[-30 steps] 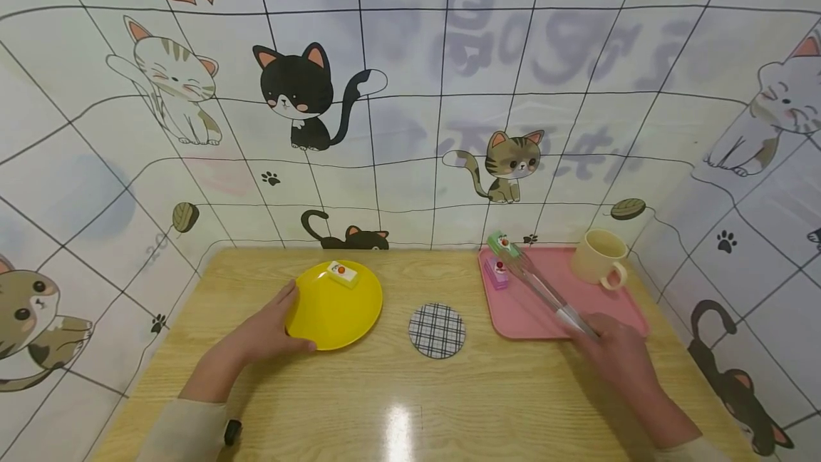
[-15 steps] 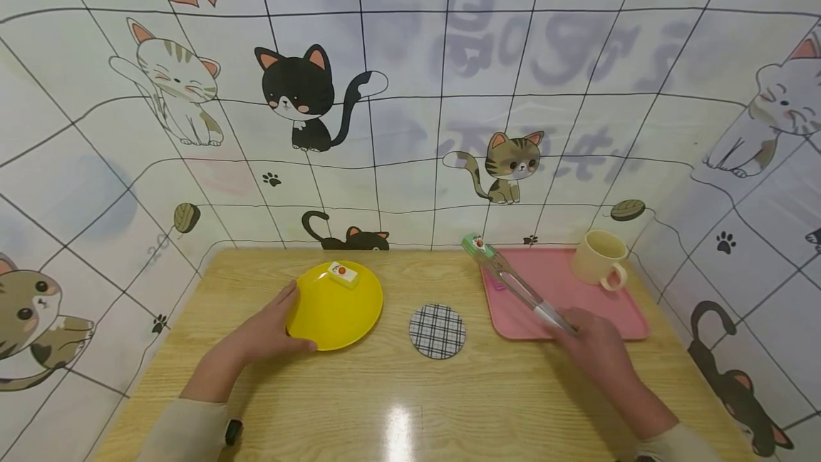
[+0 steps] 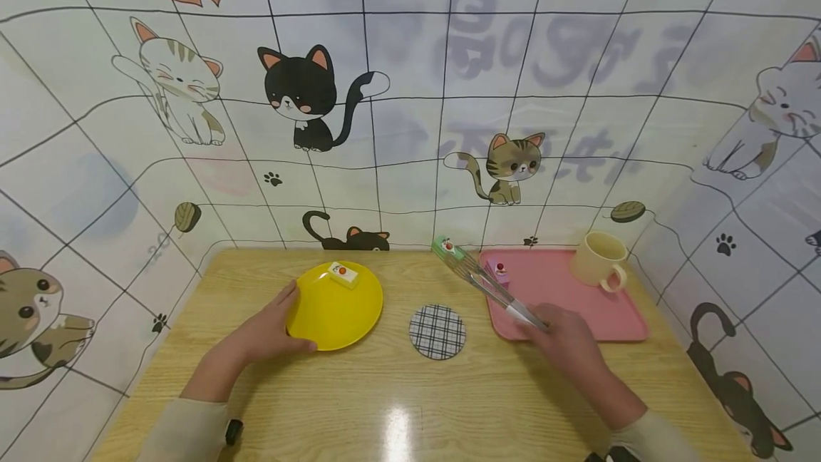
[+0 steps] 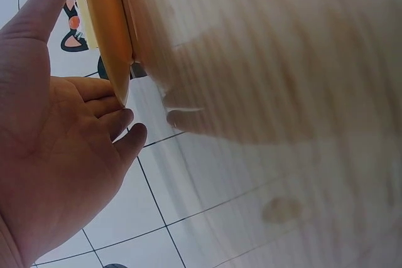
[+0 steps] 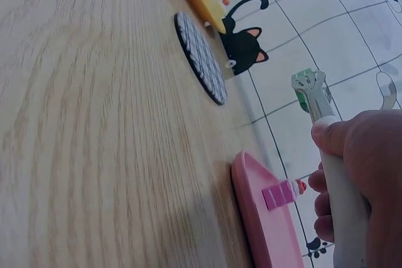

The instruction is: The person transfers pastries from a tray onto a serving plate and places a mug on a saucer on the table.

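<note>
My right hand (image 3: 564, 341) grips a pair of metal tongs (image 3: 490, 287) with a pale handle. The tongs' tips pinch a green toy cake slice (image 3: 447, 246) with a red berry on top, raised over the table between plate and tray. In the right wrist view, the green slice (image 5: 303, 86) shows past the tong tips. My left hand (image 3: 266, 330) touches the left rim of a yellow plate (image 3: 333, 316), thumb and fingers spread along it. On the plate lies a cream toy cake slice (image 3: 343, 274). A purple cake slice (image 3: 497, 271) sits at the pink tray's left end.
The pink tray (image 3: 564, 319) lies at the right, bearing a cream mug (image 3: 599, 259) at its back right. Between plate and tray is a round checked coaster (image 3: 437, 332). A cat-patterned wall covering (image 3: 410, 127) rises behind the wooden table (image 3: 346, 405).
My right hand has carried the tongs and green cake slice leftward, from over the tray to left of it. The purple slice shows again. My left hand and the plate stay put.
</note>
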`<action>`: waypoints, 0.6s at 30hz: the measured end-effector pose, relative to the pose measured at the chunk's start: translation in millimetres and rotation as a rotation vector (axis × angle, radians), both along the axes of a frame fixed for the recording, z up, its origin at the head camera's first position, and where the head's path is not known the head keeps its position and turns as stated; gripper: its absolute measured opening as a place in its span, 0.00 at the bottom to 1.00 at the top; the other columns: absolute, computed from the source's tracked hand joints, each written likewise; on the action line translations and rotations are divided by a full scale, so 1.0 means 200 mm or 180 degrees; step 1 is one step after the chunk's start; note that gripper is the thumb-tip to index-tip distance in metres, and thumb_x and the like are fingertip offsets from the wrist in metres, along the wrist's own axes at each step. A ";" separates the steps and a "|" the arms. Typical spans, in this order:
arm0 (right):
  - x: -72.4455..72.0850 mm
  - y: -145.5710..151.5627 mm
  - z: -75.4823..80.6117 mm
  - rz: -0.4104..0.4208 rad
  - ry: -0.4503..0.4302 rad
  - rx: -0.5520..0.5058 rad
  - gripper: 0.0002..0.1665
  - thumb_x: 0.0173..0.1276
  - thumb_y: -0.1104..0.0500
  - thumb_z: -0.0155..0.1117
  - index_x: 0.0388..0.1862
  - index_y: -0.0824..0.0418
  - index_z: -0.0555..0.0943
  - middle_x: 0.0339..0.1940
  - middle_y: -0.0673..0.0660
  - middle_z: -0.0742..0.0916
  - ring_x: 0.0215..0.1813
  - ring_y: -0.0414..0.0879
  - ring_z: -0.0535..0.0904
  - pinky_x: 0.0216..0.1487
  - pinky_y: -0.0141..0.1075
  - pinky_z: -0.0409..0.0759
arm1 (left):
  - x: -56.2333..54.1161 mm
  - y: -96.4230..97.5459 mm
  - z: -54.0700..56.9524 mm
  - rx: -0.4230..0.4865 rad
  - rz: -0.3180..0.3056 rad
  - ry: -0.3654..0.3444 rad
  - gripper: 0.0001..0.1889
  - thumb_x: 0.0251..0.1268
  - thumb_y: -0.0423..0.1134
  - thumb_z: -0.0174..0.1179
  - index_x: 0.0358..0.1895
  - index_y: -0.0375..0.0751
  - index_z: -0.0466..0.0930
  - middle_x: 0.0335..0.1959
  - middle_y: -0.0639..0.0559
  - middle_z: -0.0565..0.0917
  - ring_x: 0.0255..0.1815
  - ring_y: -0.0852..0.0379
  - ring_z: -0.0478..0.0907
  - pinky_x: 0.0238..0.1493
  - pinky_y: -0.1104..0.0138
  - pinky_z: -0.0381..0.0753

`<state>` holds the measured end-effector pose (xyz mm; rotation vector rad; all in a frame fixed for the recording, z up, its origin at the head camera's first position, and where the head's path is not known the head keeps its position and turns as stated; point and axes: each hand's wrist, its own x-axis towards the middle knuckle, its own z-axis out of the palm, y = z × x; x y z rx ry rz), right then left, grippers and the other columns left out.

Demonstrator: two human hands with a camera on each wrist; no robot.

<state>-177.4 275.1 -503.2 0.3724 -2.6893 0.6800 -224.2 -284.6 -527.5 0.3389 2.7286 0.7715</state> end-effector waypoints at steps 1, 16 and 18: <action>-0.01 -0.01 0.00 0.0016 -0.0022 0.0017 0.07 0.67 0.59 0.84 0.39 0.59 0.91 0.31 0.46 0.87 0.32 0.42 0.78 0.34 0.42 0.80 | 0.00 0.00 0.00 -0.0002 0.0010 -0.0008 0.72 0.57 0.68 0.81 0.90 0.28 0.46 0.93 0.33 0.42 0.90 0.28 0.47 0.85 0.34 0.54; -0.06 -0.24 0.04 0.0301 -0.0345 0.0112 0.10 0.76 0.51 0.78 0.41 0.56 0.93 0.32 0.45 0.88 0.33 0.41 0.80 0.38 0.42 0.83 | 0.01 0.01 0.03 -0.0023 0.0010 -0.0028 0.71 0.58 0.66 0.81 0.89 0.28 0.47 0.92 0.32 0.43 0.90 0.27 0.48 0.85 0.34 0.55; -0.06 -0.27 0.04 0.0342 -0.0393 0.0116 0.14 0.77 0.50 0.77 0.50 0.59 0.94 0.37 0.49 0.92 0.38 0.45 0.85 0.43 0.46 0.87 | 0.01 0.01 0.03 -0.0012 0.0007 -0.0022 0.71 0.58 0.66 0.81 0.89 0.28 0.47 0.92 0.32 0.43 0.90 0.27 0.48 0.85 0.34 0.55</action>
